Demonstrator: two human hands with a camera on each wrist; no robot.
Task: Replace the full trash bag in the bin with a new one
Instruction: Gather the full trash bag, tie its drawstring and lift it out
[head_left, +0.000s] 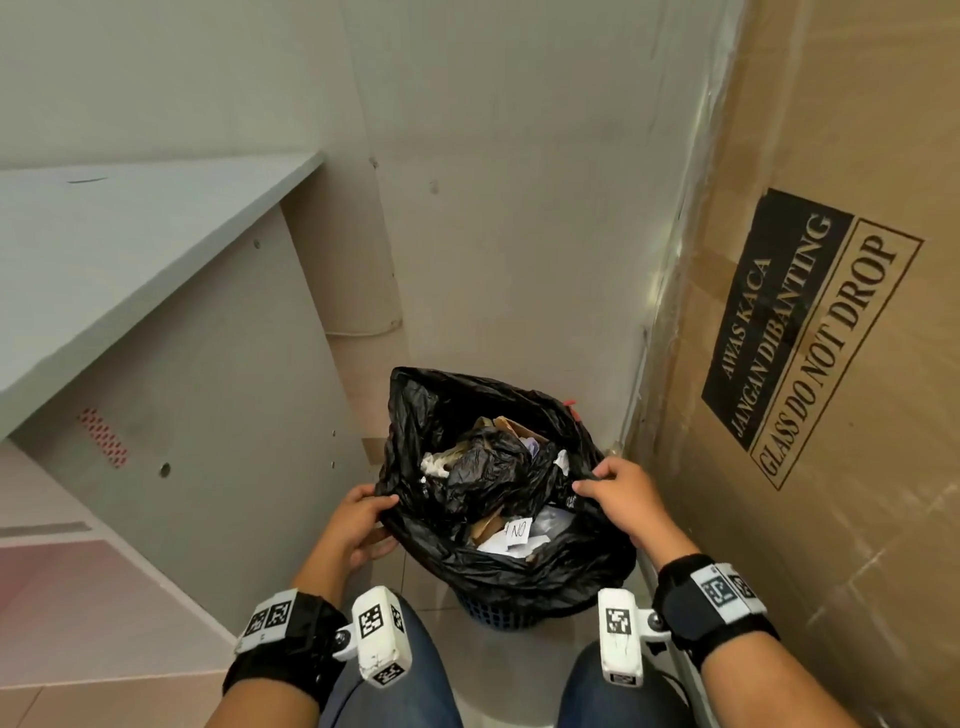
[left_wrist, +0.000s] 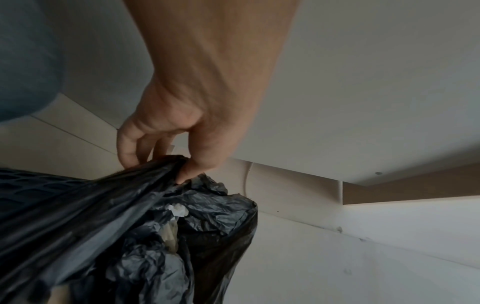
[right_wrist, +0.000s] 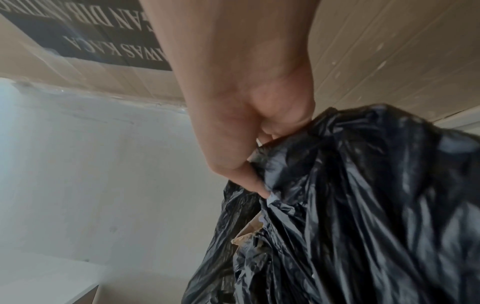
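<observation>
Left hand (head_left: 358, 525) and right hand (head_left: 621, 496) each pinch opposite rim edges of the crinkled, glossy black trash bag (head_left: 545, 561), which sits in the blue lattice bin (head_left: 488, 618).

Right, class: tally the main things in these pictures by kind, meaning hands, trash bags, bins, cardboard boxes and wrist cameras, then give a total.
Hands: 2, left hand and right hand, each gripping the bag's rim
Trash bags: 1, black trash bag, full
Bins: 1, blue bin
Cardboard boxes: 1, cardboard box
Wrist cameras: 2, left wrist camera and right wrist camera
Total: 7
</observation>
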